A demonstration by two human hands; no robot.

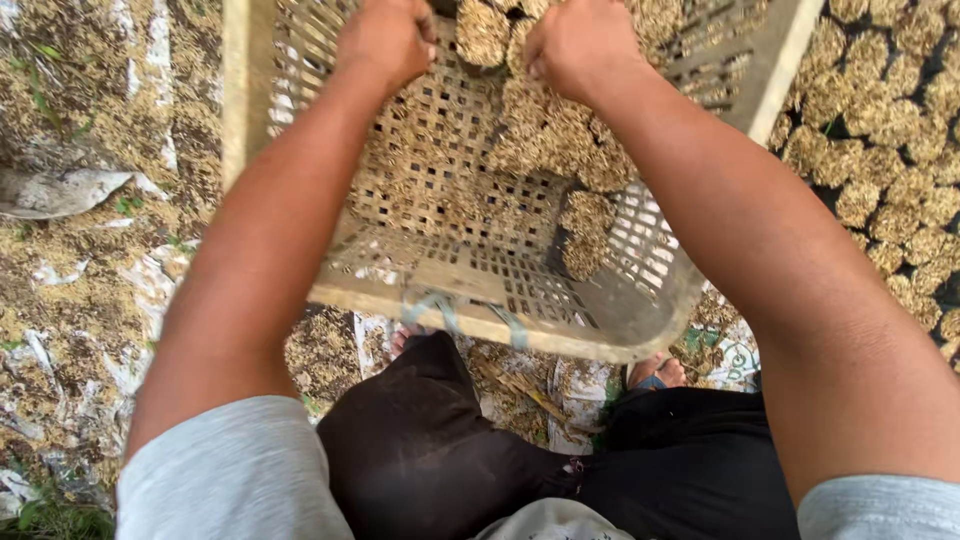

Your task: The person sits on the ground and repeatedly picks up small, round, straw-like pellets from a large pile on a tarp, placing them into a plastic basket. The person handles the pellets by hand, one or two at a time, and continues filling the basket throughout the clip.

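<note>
A beige plastic lattice crate (500,300) lies tilted in front of me, its open side up. Round straw-coloured bundles (545,135) lie inside it, piled toward the right half. My left hand (385,40) is closed into a fist over the crate's far left part, and what it holds is hidden. My right hand (580,45) is closed at the far middle, fingers curled around one of the round bundles (483,32) at the top edge of the view. Both arms reach straight forward over the crate.
Many more round bundles (880,150) stand packed side by side on the ground at the right. Loose chaff over torn white sheeting (90,280) covers the ground at the left. My dark trousers and toes (655,372) show below the crate.
</note>
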